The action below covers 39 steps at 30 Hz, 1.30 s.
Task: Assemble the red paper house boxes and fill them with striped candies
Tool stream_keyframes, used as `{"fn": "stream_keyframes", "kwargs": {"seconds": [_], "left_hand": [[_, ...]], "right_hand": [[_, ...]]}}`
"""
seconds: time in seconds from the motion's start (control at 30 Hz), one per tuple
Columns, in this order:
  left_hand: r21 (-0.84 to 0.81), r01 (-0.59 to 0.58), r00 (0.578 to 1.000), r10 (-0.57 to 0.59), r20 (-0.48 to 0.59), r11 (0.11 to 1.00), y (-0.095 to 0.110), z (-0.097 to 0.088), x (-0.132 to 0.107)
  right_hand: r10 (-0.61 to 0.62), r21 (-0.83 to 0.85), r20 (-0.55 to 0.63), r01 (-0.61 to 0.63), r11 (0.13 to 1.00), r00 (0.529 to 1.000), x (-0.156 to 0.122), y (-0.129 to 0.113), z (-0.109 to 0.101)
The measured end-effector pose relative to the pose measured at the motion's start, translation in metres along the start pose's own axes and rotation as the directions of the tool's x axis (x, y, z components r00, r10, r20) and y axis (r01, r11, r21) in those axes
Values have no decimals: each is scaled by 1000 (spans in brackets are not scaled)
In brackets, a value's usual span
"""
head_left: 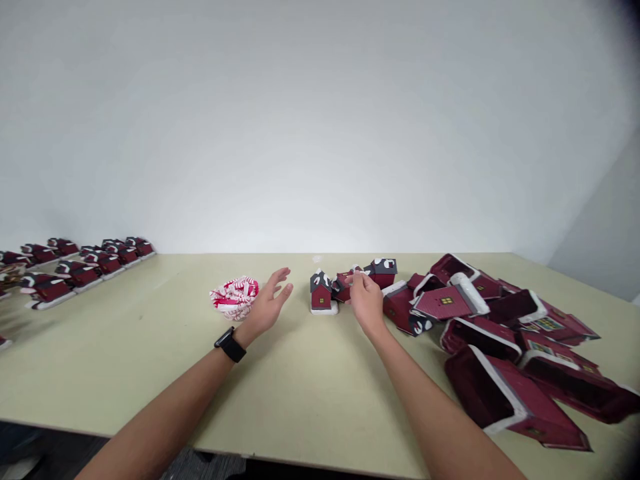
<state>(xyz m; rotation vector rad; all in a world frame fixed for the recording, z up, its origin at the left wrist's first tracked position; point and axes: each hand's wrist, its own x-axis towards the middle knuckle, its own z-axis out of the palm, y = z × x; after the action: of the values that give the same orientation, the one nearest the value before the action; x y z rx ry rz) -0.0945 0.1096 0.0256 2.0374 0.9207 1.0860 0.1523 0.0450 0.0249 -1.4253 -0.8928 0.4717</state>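
Note:
My left hand [270, 303], with a black watch [231, 345] on the wrist, is raised with fingers spread and holds nothing. It is beside a crumpled red-and-white patterned cloth bundle [235, 298]. Between my hands a small dark red house figurine [321, 293] with a snowy dark roof stands upright on a white base. My right hand [367, 300] has its fingers curled together in front of a tilted red house [343, 285]. Whether the fingers grip that house is hidden. Behind them sits another snow-roofed house [384, 272].
A heap of red houses [450, 302] covers the table's right side, several on their sides with dark hollow undersides showing. Rows of upright houses [77, 272] stand at the far left. The pale table [150, 347] meets a white wall [300, 133] behind.

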Motion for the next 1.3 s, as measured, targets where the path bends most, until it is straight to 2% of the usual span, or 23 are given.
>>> {"fn": "stream_keyframes", "kwargs": {"seconds": [0.17,0.27,0.4,0.57,0.67,0.77,0.87,0.97,1.07,1.13,1.2,1.23,1.3], "left_hand": [[-11,33,979,-30,200,999,5,19,-11],[-62,26,969,-10,248,998,4,26,-11],[-55,12,985,-3,170,998,7,24,-10],[-37,-20,978,28,206,999,4,22,-8],[-25,-43,996,45,81,999,-6,21,-2],[-98,-42,997,36,-64,994,-12,14,4],[-177,0,993,-20,-113,984,-8,7,5],[-196,44,989,-70,-129,980,1,7,2],[-182,64,993,-81,-89,981,9,13,-3],[-95,34,994,-44,-102,995,14,17,-6],[35,-35,990,40,-133,999,20,17,-8],[79,-73,990,82,-116,994,23,16,-10],[96,-135,991,137,-9,986,30,13,-13]], "right_hand": [[-32,57,149,23,998,988,-8,2,12],[-17,91,235,-5,996,972,-12,2,17],[48,109,261,-79,991,964,-12,1,18],[17,96,199,-36,995,980,-11,2,17],[14,61,144,-23,998,989,-10,1,13],[19,18,55,-20,1000,998,-6,-1,5],[19,11,26,-19,1000,999,-4,-3,1],[32,36,78,-35,999,996,-7,-4,6],[52,86,194,-70,994,980,-14,-5,14],[62,117,275,-97,988,959,-18,-6,16],[65,138,335,-117,983,940,-22,-9,17],[66,147,355,-125,981,933,-23,-10,16],[71,162,382,-142,977,922,-25,-12,15]]}}
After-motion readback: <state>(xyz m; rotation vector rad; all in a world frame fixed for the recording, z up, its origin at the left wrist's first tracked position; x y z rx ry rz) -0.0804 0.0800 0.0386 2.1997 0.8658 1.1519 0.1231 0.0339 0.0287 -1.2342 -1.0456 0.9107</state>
